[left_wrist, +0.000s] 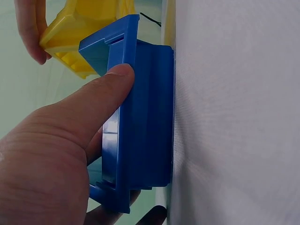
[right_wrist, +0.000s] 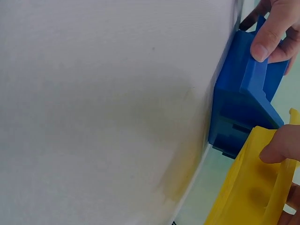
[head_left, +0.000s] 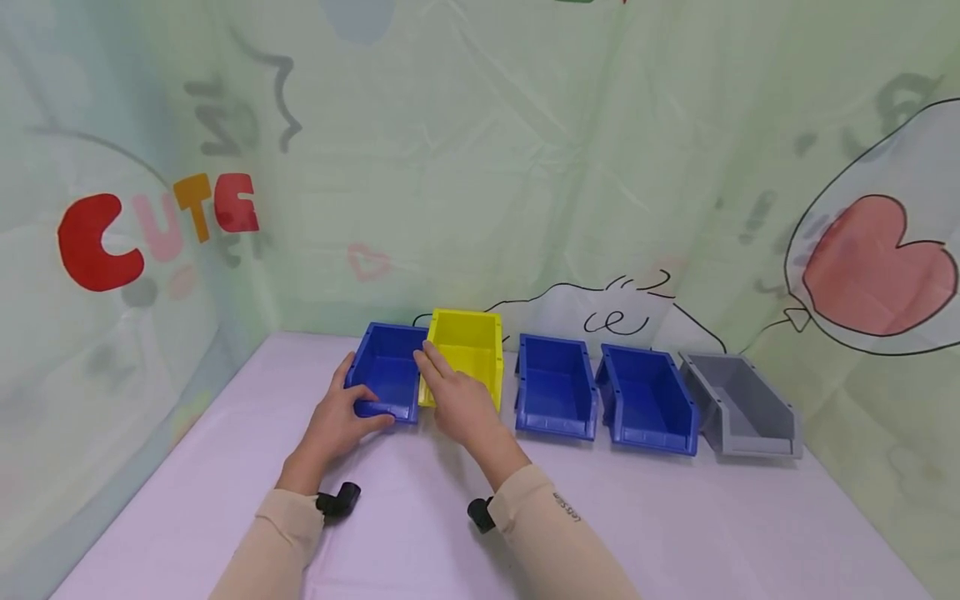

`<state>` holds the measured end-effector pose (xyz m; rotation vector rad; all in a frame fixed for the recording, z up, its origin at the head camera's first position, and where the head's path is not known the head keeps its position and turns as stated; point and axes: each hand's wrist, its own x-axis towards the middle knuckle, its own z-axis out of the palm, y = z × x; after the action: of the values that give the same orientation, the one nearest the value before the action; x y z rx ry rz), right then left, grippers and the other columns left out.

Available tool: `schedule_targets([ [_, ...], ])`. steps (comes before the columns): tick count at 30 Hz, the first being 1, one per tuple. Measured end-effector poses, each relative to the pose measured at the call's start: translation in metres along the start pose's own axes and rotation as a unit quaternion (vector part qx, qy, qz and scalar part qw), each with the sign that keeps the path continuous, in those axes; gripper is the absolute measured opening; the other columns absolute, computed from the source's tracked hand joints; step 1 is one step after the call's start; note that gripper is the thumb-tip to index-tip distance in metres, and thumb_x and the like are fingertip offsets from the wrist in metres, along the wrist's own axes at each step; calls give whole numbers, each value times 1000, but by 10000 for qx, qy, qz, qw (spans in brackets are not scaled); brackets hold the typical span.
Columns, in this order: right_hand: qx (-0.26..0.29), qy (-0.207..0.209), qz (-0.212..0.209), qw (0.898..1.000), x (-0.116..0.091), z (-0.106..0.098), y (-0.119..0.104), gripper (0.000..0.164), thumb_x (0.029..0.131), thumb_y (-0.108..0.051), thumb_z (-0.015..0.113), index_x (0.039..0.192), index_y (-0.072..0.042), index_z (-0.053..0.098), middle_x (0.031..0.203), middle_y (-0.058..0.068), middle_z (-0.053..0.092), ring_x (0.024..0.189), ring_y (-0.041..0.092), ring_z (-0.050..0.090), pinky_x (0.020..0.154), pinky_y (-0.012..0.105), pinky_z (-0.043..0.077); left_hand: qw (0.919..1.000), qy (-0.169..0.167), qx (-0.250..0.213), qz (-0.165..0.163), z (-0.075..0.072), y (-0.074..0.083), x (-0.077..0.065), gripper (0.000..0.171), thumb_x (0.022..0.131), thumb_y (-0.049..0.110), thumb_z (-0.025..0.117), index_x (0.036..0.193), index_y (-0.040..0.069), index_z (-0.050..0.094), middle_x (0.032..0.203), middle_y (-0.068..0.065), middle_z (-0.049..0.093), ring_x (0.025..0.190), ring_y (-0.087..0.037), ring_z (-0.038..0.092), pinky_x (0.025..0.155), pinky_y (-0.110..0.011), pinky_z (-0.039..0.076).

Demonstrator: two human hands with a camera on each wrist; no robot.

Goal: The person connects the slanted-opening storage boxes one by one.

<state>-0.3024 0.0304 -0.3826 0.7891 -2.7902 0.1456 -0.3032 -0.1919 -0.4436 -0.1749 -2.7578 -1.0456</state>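
Observation:
My left hand [head_left: 335,423] grips the leftmost blue storage bin [head_left: 390,362], its thumb over the front lip and other fingers at the left side. In the left wrist view, that blue bin [left_wrist: 150,117] sits against the white tabletop. Just right of it, my right hand [head_left: 467,408] pinches the left wall of a yellow storage bin [head_left: 468,329]. Seen from the right wrist, the yellow bin [right_wrist: 248,192] is raised off the table, tilted and close against the blue bin [right_wrist: 234,105]; its far end is cut off by the frame.
To the right stand two more blue bins, a nearer one [head_left: 557,383] and a farther one [head_left: 651,400], then a grey bin [head_left: 742,400]. All rest on the white-covered table [head_left: 675,525]. A printed curtain [head_left: 450,167] hangs behind and at both sides.

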Motion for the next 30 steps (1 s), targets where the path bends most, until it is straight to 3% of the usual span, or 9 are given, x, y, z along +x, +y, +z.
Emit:
schedule_targets([
  [16,79,-149,212,9996,2,3,-2,89,94,-6,71,166,-21,21,175,-4,15,78,19,58,72,26,57,10000,-24,2,-12,-3,4,-1,40,84,37,87,105,6,73,174,-17,6,153,-52,25,121,-65,31],
  [30,262,-52,279,9993,1,14,-1,85,94,-2,69,164,-21,25,174,-2,18,81,20,59,77,28,59,10000,-36,33,-87,-4,6,-1,40,84,36,87,106,6,73,175,-15,5,154,-51,25,122,-63,31],
])
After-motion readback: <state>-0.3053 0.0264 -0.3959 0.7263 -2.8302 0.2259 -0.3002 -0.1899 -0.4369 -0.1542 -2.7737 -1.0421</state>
